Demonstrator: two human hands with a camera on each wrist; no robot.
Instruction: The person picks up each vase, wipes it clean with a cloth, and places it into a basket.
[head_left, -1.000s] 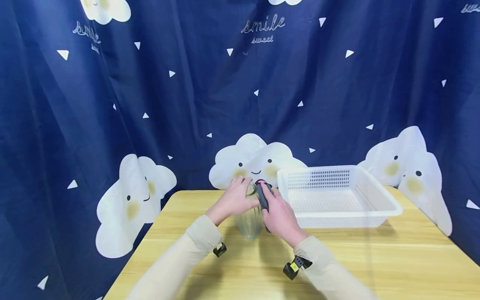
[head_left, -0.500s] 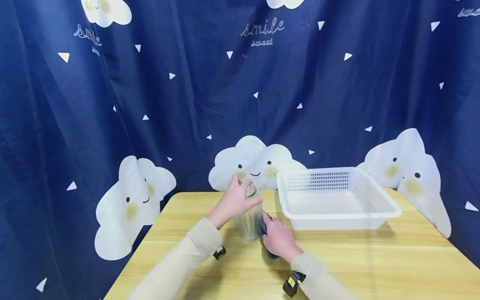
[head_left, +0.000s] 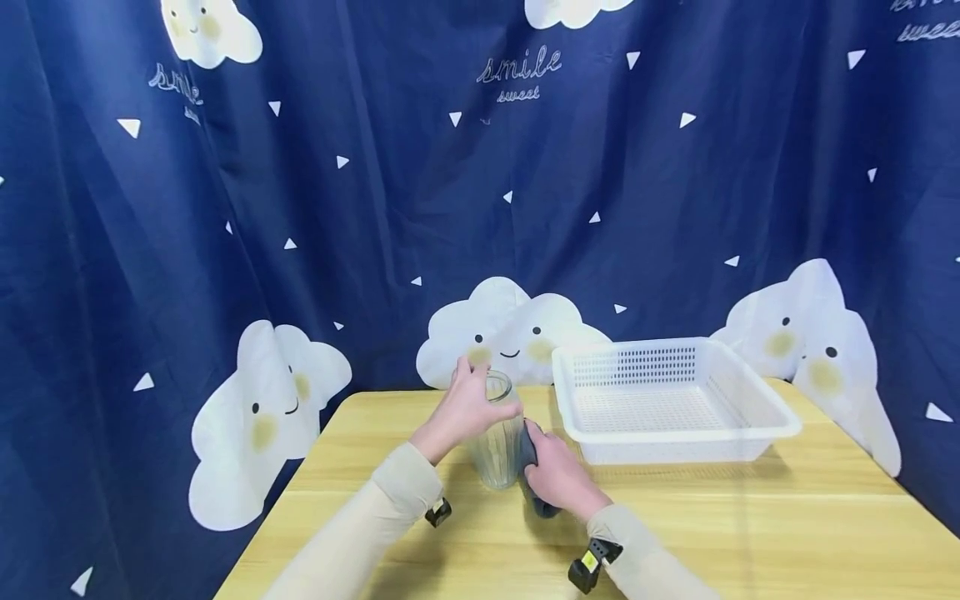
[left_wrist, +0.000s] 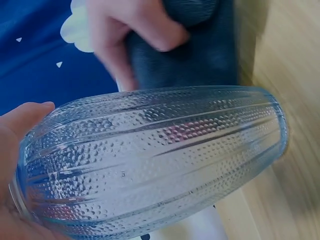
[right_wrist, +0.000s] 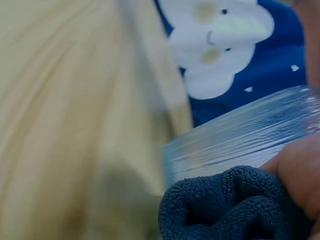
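A clear glass vase (head_left: 497,458) with a dimpled, ribbed surface stands on the table, slightly tilted. My left hand (head_left: 467,410) grips it near the rim, thumb and fingers around the upper part. In the left wrist view the vase (left_wrist: 155,155) runs across the frame, its narrower base near the wood. My right hand (head_left: 561,473) holds a folded dark grey-blue towel (head_left: 542,505) at the vase's right side. Thick terry folds of the towel (right_wrist: 225,205) show in the right wrist view. Whether the towel touches the glass cannot be made out.
A white perforated plastic basket (head_left: 667,446) stands behind and to the right of my hands on the light wooden table (head_left: 825,533). Beyond the table hangs a dark blue curtain (head_left: 390,208) printed with clouds and triangles.
My right hand has brought the towel down from near the vase's rim to its lower right side. My left hand keeps its grip near the rim.
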